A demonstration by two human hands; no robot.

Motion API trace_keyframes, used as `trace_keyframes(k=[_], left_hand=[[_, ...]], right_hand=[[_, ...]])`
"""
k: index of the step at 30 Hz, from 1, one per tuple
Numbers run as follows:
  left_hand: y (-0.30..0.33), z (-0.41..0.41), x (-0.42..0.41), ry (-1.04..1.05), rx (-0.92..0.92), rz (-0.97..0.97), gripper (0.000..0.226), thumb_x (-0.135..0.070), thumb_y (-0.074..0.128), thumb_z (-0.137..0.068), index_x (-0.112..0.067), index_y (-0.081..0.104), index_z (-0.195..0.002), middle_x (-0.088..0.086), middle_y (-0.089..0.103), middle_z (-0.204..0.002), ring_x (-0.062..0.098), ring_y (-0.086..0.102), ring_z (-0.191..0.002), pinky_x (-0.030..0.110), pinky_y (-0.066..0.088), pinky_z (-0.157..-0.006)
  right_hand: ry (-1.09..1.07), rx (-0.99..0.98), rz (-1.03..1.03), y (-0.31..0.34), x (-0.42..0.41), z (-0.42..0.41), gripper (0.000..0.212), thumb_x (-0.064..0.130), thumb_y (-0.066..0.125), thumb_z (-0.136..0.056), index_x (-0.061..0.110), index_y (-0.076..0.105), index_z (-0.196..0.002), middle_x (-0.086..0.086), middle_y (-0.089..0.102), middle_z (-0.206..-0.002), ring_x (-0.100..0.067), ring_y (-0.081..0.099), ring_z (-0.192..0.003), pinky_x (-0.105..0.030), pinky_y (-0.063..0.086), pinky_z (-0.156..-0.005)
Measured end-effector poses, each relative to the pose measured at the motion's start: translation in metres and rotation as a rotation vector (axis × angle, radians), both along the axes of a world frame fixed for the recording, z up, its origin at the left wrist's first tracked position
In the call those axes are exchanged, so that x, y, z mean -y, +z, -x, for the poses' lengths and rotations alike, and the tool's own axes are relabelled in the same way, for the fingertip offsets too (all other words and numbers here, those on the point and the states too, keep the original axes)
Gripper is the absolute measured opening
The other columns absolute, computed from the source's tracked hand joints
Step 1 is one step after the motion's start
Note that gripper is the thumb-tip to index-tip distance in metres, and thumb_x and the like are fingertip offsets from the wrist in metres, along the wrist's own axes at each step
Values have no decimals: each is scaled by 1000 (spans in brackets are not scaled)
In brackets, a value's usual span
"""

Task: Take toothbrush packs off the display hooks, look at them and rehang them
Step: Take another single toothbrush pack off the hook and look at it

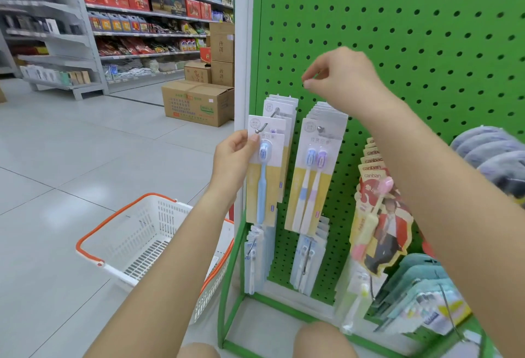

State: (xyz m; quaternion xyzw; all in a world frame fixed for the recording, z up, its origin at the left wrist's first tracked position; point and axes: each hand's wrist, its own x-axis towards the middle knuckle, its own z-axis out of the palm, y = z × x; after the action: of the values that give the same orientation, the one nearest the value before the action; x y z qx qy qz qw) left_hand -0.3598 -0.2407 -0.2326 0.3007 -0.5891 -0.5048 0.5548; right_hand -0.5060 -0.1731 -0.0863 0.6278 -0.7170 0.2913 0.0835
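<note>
The left hand (233,156) pinches the left edge of a toothbrush pack (265,175) with thumb and fingers, at about 9 o'clock of the green pegboard (397,30). The pack hangs upright, its long axis running 12 to 6 o'clock, with the blue brush head up and the handle down; its top sits at the tip of a metal hook (262,127). At its 3 o'clock hangs a two-brush pack (314,175), also upright. The right hand (341,79) is raised at 12 o'clock of that pack, fingertips pinched together; whether it holds anything cannot be told. A white basket (147,241) sits on the floor at 7 o'clock.
</note>
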Motion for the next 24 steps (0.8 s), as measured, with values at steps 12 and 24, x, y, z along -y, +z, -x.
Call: trace_keyframes(k=[12, 24], left_hand=[[7, -8, 21, -76, 90, 13, 15, -13, 56, -97, -15, 71, -99, -4, 74, -92, 6, 67, -82, 23, 55, -81], [31, -1, 69, 12, 127, -54, 11, -20, 58, -96, -17, 68, -101, -1, 68, -94, 13, 61, -87, 31, 51, -86]], right_hand=[[81, -38, -308, -15, 62, 11, 15, 20, 65, -90, 13, 71, -102, 3, 65, -91, -8, 54, -73, -28, 41, -71], [128, -136, -401, -3, 75, 12, 6, 20, 68, -88, 17, 69, -93, 10, 62, -77, -3, 52, -68, -18, 34, -55]])
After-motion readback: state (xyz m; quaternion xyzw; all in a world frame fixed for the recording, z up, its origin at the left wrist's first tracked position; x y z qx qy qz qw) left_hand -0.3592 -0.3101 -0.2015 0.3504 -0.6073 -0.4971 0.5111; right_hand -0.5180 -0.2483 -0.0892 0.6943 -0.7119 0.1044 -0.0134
